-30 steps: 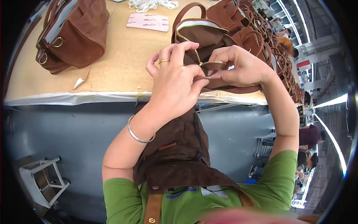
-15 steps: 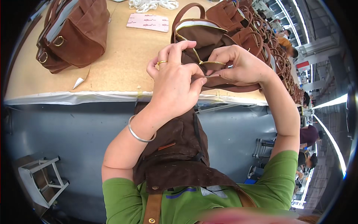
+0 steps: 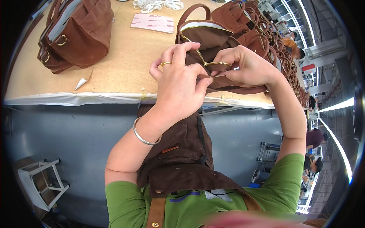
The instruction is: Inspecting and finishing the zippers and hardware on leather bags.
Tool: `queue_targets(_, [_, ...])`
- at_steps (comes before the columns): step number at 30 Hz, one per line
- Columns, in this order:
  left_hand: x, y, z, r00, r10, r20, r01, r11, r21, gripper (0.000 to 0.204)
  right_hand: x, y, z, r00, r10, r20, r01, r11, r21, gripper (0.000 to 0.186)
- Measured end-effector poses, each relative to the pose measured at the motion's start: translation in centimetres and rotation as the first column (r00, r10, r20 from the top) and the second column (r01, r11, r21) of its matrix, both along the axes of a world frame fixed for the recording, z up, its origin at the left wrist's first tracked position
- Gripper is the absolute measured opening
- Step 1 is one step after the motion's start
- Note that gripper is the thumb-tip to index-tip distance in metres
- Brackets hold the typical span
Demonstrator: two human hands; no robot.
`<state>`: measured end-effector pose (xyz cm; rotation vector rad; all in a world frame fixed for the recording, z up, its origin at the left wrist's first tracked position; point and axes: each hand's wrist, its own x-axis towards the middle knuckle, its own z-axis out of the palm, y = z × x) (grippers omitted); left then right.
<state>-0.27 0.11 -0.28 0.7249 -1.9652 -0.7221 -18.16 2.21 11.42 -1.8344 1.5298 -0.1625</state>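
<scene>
Brown handbag: sits at the near edge of the worktable, ahead of the person and a little right of centre, its mouth open towards the camera; the outer material looks like smooth, matt leather.
Lining: plain dark brown cloth, loosely creased inside the opening.
Zip: gold-coloured metal teeth, undone, running down the left side of the mouth to a sharp bend near the hands, then off to the right.
Pale strip: white, along the far edge of the mouth.
Handle: a rounded brown loop arching up at the far side.
Left hand: thumb and index finger pinch the bag's brown near edge; the other fingers are raised and bent, one wearing a gold-coloured ring.
Right hand: thumb and bent fingers grip the same edge, just beside the left fingertips; some fingertips are hidden in the folds.
Second handbag: brown, with gold-coloured rings on its end, standing well apart on the left.
Pink card: flat on the worktable, between the two bags.
White cords: a loose tangle beyond the card.
Other bags: brown, crowded together along the right.
</scene>
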Motion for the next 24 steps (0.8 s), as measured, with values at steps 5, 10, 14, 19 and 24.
queue_targets(5, [0.03, 0.03, -0.01, 0.999, 0.018, 0.037, -0.018, 1.0, -0.005, 0.008, -0.03, -0.06, 0.09, 0.999, -0.023, -0.045, 0.025, 0.999, 0.036, 0.019])
queue_targets(10, [0.14, 0.2, -0.04, 1.0, 0.029, 0.011, -0.029, 0.999, -0.017, 0.007, -0.07, -0.06, 0.19, 0.996, -0.084, -0.015, 0.085, 0.992, 0.093, 0.021])
queue_targets(14, [-0.13, 0.34, -0.04, 0.998, 0.043, -0.051, -0.044, 0.999, -0.03, 0.007, -0.18, -0.12, 0.23, 0.998, -0.064, 0.014, 0.062, 0.994, 0.087, 0.021])
queue_targets(19, [0.03, 0.49, 0.08, 0.998, 0.052, -0.022, -0.052, 0.999, -0.011, 0.007, -0.08, -0.22, 0.39, 0.992, -0.128, -0.008, 0.127, 0.98, 0.153, 0.02])
queue_targets(24, [-0.38, 0.39, -0.18, 0.996, 0.085, -0.036, -0.085, 0.996, -0.013, 0.007, -0.11, 0.0, 0.2, 0.968, -0.242, 0.059, 0.224, 0.949, 0.223, 0.02])
